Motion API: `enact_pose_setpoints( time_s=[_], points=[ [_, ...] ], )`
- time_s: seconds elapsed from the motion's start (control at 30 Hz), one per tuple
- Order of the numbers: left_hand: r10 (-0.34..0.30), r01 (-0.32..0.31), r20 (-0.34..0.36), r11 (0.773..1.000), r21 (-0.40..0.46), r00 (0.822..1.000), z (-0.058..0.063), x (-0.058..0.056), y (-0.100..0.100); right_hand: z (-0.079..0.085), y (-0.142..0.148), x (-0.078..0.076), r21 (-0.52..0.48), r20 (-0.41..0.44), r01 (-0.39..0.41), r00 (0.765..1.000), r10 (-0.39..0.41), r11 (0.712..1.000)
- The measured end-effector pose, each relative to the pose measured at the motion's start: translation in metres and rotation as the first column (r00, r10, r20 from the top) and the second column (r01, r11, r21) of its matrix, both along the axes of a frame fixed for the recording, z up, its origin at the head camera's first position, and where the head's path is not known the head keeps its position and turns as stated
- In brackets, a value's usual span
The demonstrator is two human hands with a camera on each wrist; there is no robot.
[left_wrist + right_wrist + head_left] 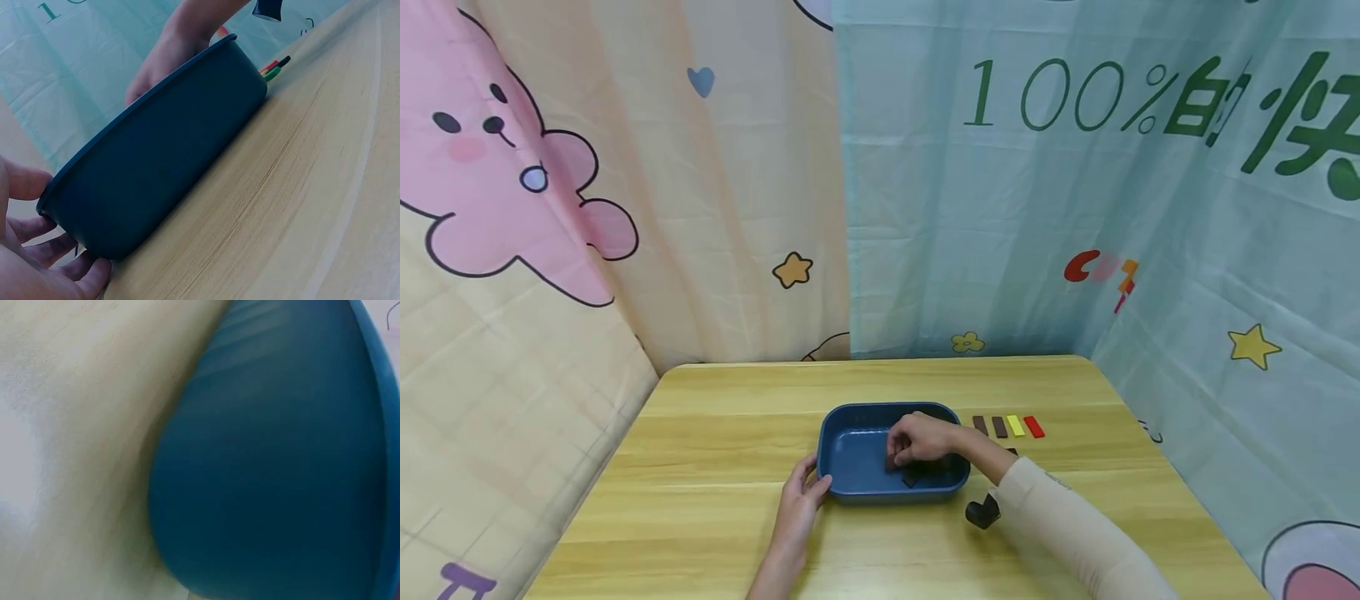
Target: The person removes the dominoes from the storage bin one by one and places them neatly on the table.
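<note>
A blue rectangular bin (859,468) rests on the table. At its left end, my left hand (797,500) grips the wall; in the left wrist view the thumb lies at the rim and the fingers (47,250) spread lower against the outside. My right hand (921,437) reaches down inside the bin with curled fingers, pinching a small dark brown block (891,461). Several dark pieces (913,477) lie beside it on the bin floor, partly hidden under the wrist. The right wrist view is filled mostly by the bin's outer wall (269,475).
Right of the bin, a row on the wooden table (700,467) has two brown blocks (999,427), a yellow block (1016,426) and a red block (1033,427). A black device (982,512) hangs by the right wrist. Printed curtains (737,183) stand behind the table.
</note>
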State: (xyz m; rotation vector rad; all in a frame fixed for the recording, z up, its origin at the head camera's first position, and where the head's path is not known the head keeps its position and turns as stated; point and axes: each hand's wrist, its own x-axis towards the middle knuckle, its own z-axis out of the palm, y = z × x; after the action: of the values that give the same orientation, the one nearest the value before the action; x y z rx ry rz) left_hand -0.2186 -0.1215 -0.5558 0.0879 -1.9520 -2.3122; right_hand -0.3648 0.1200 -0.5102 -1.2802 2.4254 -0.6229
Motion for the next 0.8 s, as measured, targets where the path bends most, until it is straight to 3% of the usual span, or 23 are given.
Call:
enact_pose_setpoints(
  time_s=[0.4, 0.8],
  points=[
    [0.000, 0.000, 0.005, 1.000, -0.003, 1.000, 0.001, 0.000, -0.003, 0.016, 0.017, 0.004, -0.156, 0.050, 0.174, 0.985, -0.168, 0.972],
    [-0.006, 0.006, 0.012, 1.000, -0.023, 1.000, -0.001, 0.000, -0.004, 0.020, 0.036, 0.009, -0.240, 0.089, 0.251, 0.968, -0.236, 0.938]
  ],
)
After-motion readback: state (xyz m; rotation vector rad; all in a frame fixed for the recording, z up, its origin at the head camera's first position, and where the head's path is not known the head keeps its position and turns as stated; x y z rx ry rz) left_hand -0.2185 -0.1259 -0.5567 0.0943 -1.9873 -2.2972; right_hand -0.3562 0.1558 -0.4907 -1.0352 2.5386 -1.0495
